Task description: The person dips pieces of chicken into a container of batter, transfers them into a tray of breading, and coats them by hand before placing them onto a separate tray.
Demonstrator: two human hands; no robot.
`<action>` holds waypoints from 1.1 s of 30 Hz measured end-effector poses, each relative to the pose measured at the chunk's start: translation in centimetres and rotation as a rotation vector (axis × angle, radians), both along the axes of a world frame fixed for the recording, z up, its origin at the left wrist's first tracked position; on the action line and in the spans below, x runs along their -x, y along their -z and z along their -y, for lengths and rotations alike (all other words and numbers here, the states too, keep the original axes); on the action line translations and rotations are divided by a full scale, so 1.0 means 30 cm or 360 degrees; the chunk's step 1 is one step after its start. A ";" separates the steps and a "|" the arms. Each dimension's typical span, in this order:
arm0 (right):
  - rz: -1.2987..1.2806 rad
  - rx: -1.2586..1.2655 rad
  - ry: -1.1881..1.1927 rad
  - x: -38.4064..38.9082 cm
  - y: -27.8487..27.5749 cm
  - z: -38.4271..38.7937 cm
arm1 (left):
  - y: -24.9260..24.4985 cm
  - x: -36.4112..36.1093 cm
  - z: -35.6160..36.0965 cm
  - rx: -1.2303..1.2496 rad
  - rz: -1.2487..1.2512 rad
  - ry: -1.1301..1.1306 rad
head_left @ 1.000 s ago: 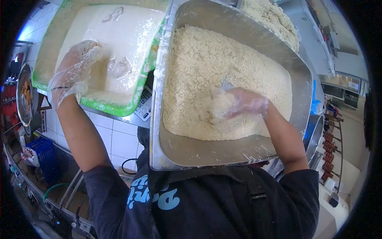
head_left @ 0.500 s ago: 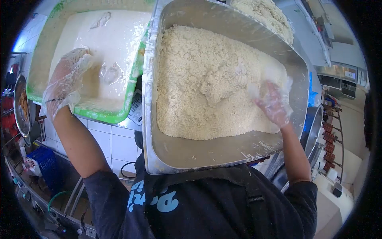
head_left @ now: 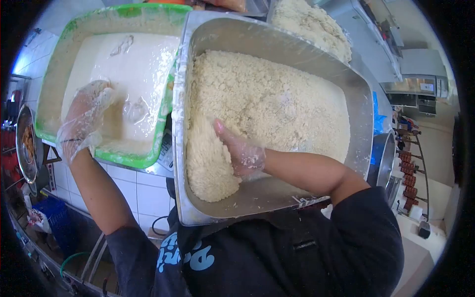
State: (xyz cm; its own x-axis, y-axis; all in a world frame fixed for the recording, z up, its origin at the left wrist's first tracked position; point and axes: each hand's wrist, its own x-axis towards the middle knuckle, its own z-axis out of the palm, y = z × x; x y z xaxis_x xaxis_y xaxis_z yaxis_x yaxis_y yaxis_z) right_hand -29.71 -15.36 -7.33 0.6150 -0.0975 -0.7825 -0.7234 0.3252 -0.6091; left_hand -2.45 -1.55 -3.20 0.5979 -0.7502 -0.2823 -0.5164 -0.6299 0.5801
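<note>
My left hand (head_left: 89,106), in a clear plastic glove smeared with batter, reaches into a green-rimmed tub (head_left: 133,161). Its fingers point down at the pale liquid batter (head_left: 143,74) and are partly hidden by the batter and the glove. A batter-covered lump (head_left: 133,110) breaks the surface to the right of this hand. In the deep metal pan (head_left: 267,190), my gloved right hand (head_left: 242,151) is pressed against a heap of crumbly flour (head_left: 210,163) by the left wall. Its thumb is stretched out on top, while flour covers the other fingers.
More crumbly flour (head_left: 314,27) is piled behind the pan. At far left is a round metal bowl (head_left: 25,141) with brown pieces in it. A blue crate (head_left: 57,218) stands low at left, and a metal bowl (head_left: 386,156) sits right of the pan.
My right hand has swept from the pan's right side to its left, heaping flour against the near-left corner. My left hand stays almost still in the tub.
</note>
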 end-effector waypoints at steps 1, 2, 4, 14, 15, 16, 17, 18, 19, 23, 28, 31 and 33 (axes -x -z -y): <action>0.0040 0.0040 -0.0003 -0.012 0.008 0.007 | -0.001 0.000 0.002 0.0003 -0.0003 0.0007; 0.0074 0.0107 -0.0028 -0.009 0.009 0.024 | 0.001 0.001 -0.001 -0.0001 -0.0013 0.0009; 0.0117 0.0301 -0.0104 0.031 -0.013 0.105 | 0.016 -0.017 -0.008 0.0010 -0.0078 -0.0001; 0.0209 0.1959 -0.0576 0.135 0.020 0.355 | -0.025 0.043 0.001 0.0007 -0.0054 -0.0228; 0.0203 0.2031 -0.0656 0.160 0.026 0.366 | -0.011 0.029 -0.002 0.0010 -0.0012 -0.0165; 0.0192 0.2122 -0.0713 0.192 0.016 0.394 | 0.015 0.007 -0.011 0.0017 0.0027 -0.0110; 0.0146 0.2234 -0.0698 0.223 -0.008 0.435 | 0.034 -0.004 -0.019 0.0025 0.0060 -0.0069; 0.0100 0.2371 -0.0639 0.248 -0.031 0.482 | 0.013 0.018 -0.010 0.0016 0.0023 -0.0140; 0.0056 0.2528 -0.0557 0.257 -0.052 0.534 | -0.023 0.046 0.004 0.0001 -0.0010 -0.0202; 0.0444 0.2688 -0.0586 0.124 -0.081 0.581 | 0.001 0.030 -0.003 -0.0010 0.0140 -0.0203; 0.0356 0.2916 -0.1083 0.117 0.063 0.475 | 0.087 -0.015 -0.041 0.0191 0.0521 0.0219; 0.0021 0.2751 -0.1288 0.025 0.036 0.483 | 0.031 0.028 -0.003 0.0189 0.0361 -0.0070; -0.0135 0.2719 -0.1132 0.003 -0.002 0.393 | 0.001 0.067 -0.011 0.0071 0.0135 -0.0185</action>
